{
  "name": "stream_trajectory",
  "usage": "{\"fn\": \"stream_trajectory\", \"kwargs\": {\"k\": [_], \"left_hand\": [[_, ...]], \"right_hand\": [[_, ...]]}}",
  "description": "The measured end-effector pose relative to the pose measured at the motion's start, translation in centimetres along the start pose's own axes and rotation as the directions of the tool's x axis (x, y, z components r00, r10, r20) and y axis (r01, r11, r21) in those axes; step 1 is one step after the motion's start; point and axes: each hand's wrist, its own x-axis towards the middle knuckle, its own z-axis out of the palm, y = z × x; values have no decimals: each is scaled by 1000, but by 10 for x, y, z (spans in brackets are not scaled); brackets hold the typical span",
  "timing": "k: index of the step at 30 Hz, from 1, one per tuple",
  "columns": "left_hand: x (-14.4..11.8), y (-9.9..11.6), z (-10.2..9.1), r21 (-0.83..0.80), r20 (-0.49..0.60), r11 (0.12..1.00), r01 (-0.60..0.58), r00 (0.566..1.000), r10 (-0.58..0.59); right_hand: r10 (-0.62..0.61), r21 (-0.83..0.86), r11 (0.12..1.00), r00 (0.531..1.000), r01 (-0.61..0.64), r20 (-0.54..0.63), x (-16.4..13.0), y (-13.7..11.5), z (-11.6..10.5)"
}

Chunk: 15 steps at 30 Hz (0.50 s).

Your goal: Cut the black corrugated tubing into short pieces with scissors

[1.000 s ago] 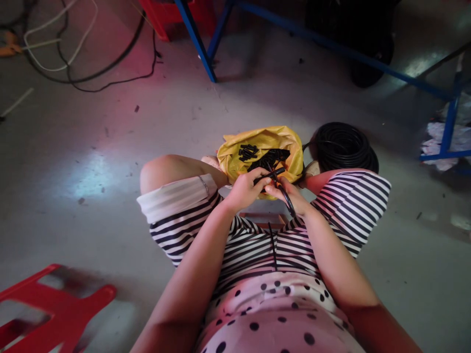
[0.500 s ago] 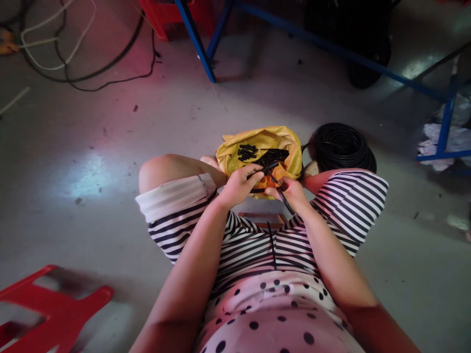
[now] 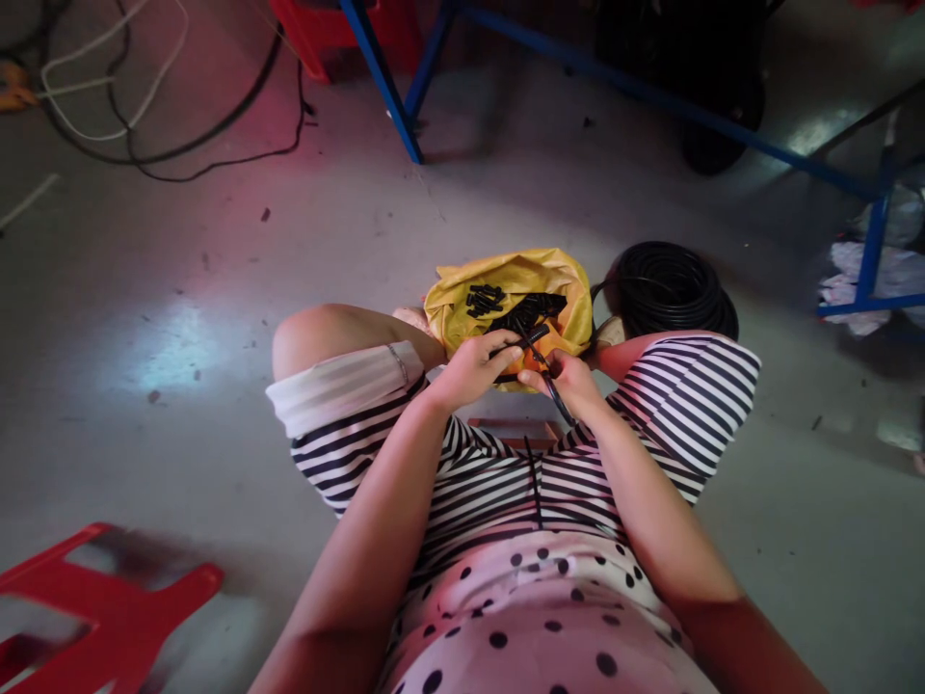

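1. The floor (image 3: pixel 217 318) is bare grey concrete, lit pink at the far left and pale where light pools on it.
2. Beyond the hands, blue metal legs (image 3: pixel 390 87) of a frame cross the floor, and loose cords (image 3: pixel 166 145) lie off to the far left.
3. A red plastic stool (image 3: pixel 93 607) sits near the person's left elbow, well apart from the hands.
4. A yellow bag (image 3: pixel 506 284) lies open just beyond the fingertips, with short black tube pieces (image 3: pixel 506 308) heaped inside it.
5. A coil of black tubing (image 3: pixel 669 289) rests just to the right of the bag, beyond the right hand.
6. The left hand (image 3: pixel 469 371) pinches the end of a black tube (image 3: pixel 533 337) between thumb and fingers, closed tightly on it.
7. The right hand (image 3: pixel 570 381) is closed around the same tube, which runs out under the palm toward the lap; whether it also holds a tool is too dark to tell.
8. Both forearms reach forward from the body and meet between the knees, the hands almost touching right above the near edge of the bag.
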Motion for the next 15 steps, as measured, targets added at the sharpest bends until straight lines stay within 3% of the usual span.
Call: {"fn": "stream_trajectory", "kwargs": {"k": [3, 8, 15], "left_hand": [[0, -1, 0, -42, -30, 999, 5, 1000, -7], [0, -5, 3, -77, -83, 997, 29, 996, -35], [0, -4, 4, -53, 40, 998, 31, 999, -29]], "right_hand": [[-8, -34, 999, 999, 6, -54, 4, 0, -1], [-2, -44, 999, 999, 0, -45, 6, -3, -3], [2, -37, 999, 1000, -1, 30, 3, -7, -3]]}}
